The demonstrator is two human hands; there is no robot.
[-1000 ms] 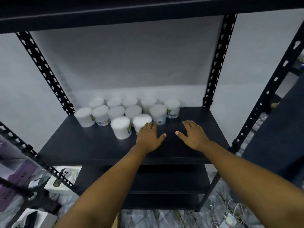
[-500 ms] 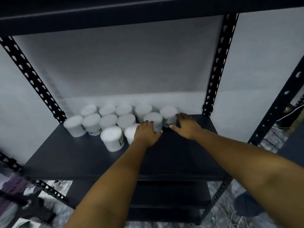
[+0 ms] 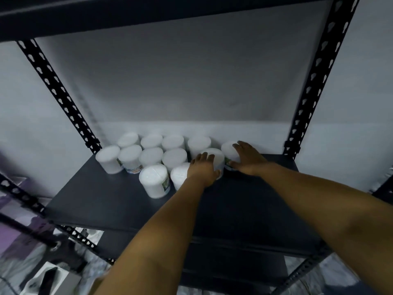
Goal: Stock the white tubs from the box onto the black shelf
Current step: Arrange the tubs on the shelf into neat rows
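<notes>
Several white tubs (image 3: 152,156) stand in rows at the back left of the black shelf (image 3: 119,201); one tub (image 3: 154,180) stands out in front. My left hand (image 3: 203,170) lies over a second-row tub (image 3: 217,156), fingers on its top and thumb against its side, and partly covers a front tub (image 3: 178,174). My right hand (image 3: 249,159) is cupped around the rightmost back tub (image 3: 228,149), fingers over its lid and thumb low on its labelled front. No stock box is in view.
Perforated black uprights (image 3: 57,92) (image 3: 316,77) frame the bay, with another black shelf (image 3: 148,13) overhead and a lower one (image 3: 234,269) beneath. The grey wall stands right behind the tubs. A white carton (image 3: 63,282) and purple items (image 3: 12,209) lie at the lower left.
Both hands have moved from the bare shelf board back onto the tubs, the right one reaching around the rightmost tub. My view has shifted closer and lower.
</notes>
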